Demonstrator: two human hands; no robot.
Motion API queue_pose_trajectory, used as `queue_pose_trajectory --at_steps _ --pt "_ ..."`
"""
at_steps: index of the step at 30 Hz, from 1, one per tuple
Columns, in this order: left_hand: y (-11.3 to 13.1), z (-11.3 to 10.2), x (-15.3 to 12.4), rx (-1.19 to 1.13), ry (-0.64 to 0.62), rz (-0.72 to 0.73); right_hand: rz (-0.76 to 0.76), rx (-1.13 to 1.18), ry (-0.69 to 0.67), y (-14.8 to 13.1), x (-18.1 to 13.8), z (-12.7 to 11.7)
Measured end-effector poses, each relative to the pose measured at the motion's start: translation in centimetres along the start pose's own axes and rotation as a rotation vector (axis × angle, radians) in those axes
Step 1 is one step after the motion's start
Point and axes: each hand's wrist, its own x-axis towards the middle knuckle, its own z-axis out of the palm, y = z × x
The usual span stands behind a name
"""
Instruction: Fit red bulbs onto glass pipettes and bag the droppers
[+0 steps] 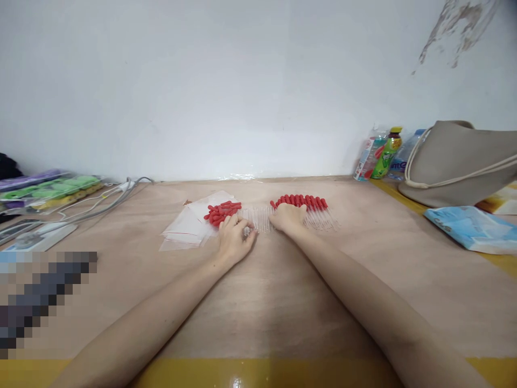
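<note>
One hand, the left hand (235, 238), is half curled beside a loose pile of red pieces (220, 214), thumb and finger almost meeting; whether they pinch anything I can't tell. The right hand (288, 215) bends over a row of red-tipped stems (318, 202), its fingers mostly tucked from view, so its hold is unclear too. Thin clear strands (260, 217) lie side by side between them. I'd judge the step in hand to be lining up these pieces; the next move seems to call for a light touch, keeping neighbours straight. White plastic bags (186, 220) lie left of the pile. Farther out on the surface (258, 312), wrapped bundles (72, 188) sit far left, with a green bottle (388, 155), a grey bag (464, 156) and a blue packet (470, 229) toward the right.
</note>
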Motion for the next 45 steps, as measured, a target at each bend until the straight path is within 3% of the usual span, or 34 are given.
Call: queue_pose_trajectory --at_steps 7,13,16,20,25,29,33,36,38,41,45 --pt "-0.1 -0.5 0.3 0.058 -0.016 -0.02 0.006 0.032 -0.041 -0.5 0.1 0.1" --pt "-2.9 -1.0 4.0 0.23 0.015 -0.089 -0.009 0.105 -0.008 0.3 0.0 -0.5" --pt "-4.1 -0.4 6.7 0.337 -0.067 -0.118 -0.019 0.155 -0.016 1.0 0.0 -0.7" --pt "-4.8 1.0 9.5 0.472 -0.281 -0.204 -0.042 0.222 -0.014 1.7 0.0 -1.0" --pt "-5.2 2.1 10.7 0.499 -0.348 -0.21 -0.094 0.3 0.078 2.5 -0.9 -1.0" --pt "-5.3 2.1 10.9 0.481 -0.318 -0.191 -0.229 0.361 0.29 4.2 -2.6 0.0" --pt "-4.1 1.3 9.9 0.415 -0.206 -0.136 -0.395 0.458 0.346 6.8 -4.4 0.9" --pt "-2.2 0.3 6.9 0.124 -0.081 0.016 -0.532 0.48 0.385 8.4 -5.5 1.0" --pt "-0.8 -0.3 4.0 -0.108 -0.094 0.104 -0.618 0.456 0.39 8.9 -6.0 0.9" --pt "0.8 -0.9 0.1 -0.315 -0.154 0.12 -0.733 0.427 0.352 8.8 -6.5 0.7" --pt "1.6 -1.1 -1.9 -0.429 -0.196 0.148 -0.777 0.442 0.353 8.0 -6.9 0.6"
